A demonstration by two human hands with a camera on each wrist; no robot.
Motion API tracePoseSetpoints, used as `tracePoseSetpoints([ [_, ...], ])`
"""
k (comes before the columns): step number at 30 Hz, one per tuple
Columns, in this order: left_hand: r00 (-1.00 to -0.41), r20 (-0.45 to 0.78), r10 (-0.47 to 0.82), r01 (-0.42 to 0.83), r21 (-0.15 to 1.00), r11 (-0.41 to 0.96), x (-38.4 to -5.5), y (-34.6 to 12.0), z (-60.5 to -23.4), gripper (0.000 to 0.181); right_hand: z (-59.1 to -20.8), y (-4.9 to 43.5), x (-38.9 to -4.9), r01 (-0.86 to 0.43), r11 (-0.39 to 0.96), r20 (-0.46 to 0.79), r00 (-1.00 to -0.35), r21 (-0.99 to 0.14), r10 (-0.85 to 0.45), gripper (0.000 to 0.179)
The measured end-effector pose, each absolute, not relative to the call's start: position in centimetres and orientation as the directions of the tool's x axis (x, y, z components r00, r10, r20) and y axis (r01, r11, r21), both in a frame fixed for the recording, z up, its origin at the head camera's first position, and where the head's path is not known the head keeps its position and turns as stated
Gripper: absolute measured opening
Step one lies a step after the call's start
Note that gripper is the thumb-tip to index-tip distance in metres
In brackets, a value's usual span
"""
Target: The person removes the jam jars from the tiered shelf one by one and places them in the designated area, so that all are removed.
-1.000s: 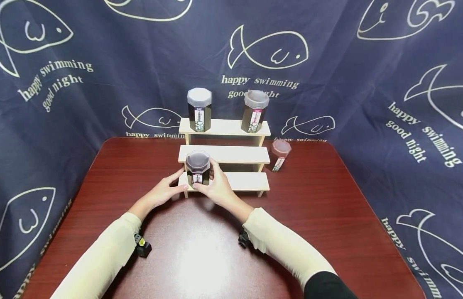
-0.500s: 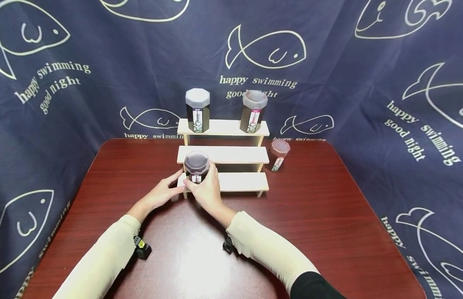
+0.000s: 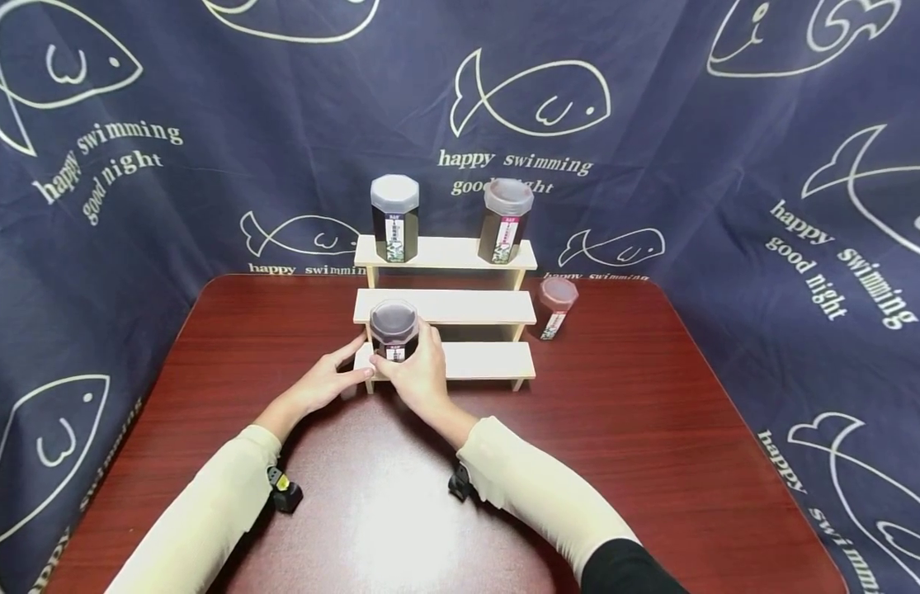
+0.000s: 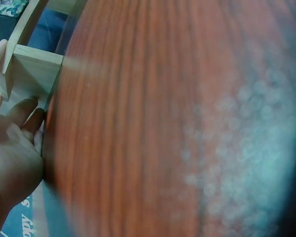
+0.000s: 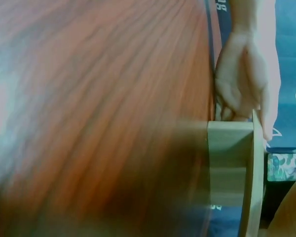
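A dark octagonal jar [image 3: 393,320] with a greyish lid stands at the left end of the bottom step of a pale wooden three-step rack [image 3: 485,360]. My right hand [image 3: 418,375] grips it, thumb across the front below the label and fingers along its right side. My left hand [image 3: 318,386] touches the rack's left end, thumb and forefinger extended at the bottom step's corner. In the left wrist view, the other fingers [image 4: 23,112] lie loosely bent by the rack's leg [image 4: 32,74]. The right wrist view catches the jar's patterned label [image 5: 284,167] above the step.
Two more jars stand on the top step: a white-lidded jar [image 3: 395,219] at left and a pinkish-lidded jar [image 3: 507,221] at right. A reddish-lidded jar [image 3: 555,308] stands on the brown table [image 3: 615,429], right of the rack. A fish-print curtain [image 3: 653,148] hangs behind.
My right hand has slid its thumb leftward across the jar's front, and its forearm has swung left. The left hand keeps its place at the rack, and the jar stays on the bottom step.
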State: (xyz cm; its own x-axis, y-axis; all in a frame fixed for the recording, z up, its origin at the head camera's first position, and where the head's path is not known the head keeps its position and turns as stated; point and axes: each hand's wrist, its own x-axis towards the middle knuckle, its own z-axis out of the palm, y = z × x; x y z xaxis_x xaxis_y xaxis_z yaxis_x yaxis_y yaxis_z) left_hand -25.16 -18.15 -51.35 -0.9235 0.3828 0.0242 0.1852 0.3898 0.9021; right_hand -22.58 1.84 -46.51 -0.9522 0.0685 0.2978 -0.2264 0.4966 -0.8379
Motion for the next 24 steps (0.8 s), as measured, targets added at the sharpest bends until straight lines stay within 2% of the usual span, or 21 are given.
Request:
tracePoseSetpoints([
  [12,-0.923,0.031,0.384,0.192,0.901,0.389,-25.2,-18.1,-51.3,0.078,-45.2,5.5,-21.4,-0.308,0.511,0.316,-0.946,-0.803,-0.074,0.085],
  [18,-0.924,0.01,0.383,0.175,0.901,0.398,-25.3,-18.0,-51.2,0.078,-44.5,8.1,-20.6,-0.314,0.528,0.335,-0.94,-0.789,-0.057,0.089],
  [24,-0.921,0.007,0.389,0.177,0.898,0.402,-25.3,-18.1,-51.3,0.078,-44.1,11.1,-20.5,-0.298,0.552,0.345,-0.939,-0.779,-0.02,0.081],
])
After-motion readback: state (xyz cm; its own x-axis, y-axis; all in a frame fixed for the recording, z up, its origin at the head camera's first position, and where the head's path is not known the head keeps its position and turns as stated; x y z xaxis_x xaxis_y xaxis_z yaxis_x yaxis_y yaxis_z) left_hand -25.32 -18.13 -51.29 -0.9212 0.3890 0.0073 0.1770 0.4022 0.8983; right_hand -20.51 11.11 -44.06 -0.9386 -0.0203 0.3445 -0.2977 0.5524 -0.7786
